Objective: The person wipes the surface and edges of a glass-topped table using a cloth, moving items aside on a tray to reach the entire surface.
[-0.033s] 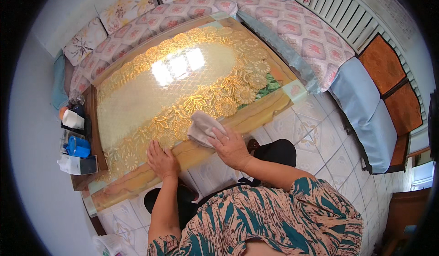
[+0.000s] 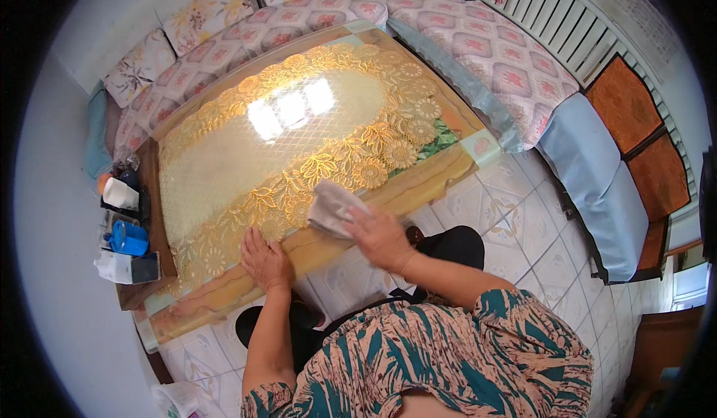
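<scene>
My left hand (image 2: 267, 262) lies flat on the near edge of a low table, fingers stretched out and holding nothing. The table's cover (image 2: 216, 186) is clear and shiny, with a gold flower-and-leaf lace pattern. A folded greyish-pink cloth (image 2: 331, 207) rests against the near edge of this cover, right of my left hand. My right hand (image 2: 381, 240) grips the cloth by its right side; its fingers are somewhat smeared by motion. What lies under the cloth is hidden.
A wooden tray (image 2: 155, 224) at the table's left end holds a blue container (image 2: 128, 239), a white cup (image 2: 119, 194) and other small things. A sofa with a pink patterned cover (image 2: 463, 45) wraps the far and right sides. Pale floor tiles (image 2: 545, 269) show nearby.
My right hand has shifted very slightly to the right and is more blurred. The cloth has barely moved; my left hand stays in place.
</scene>
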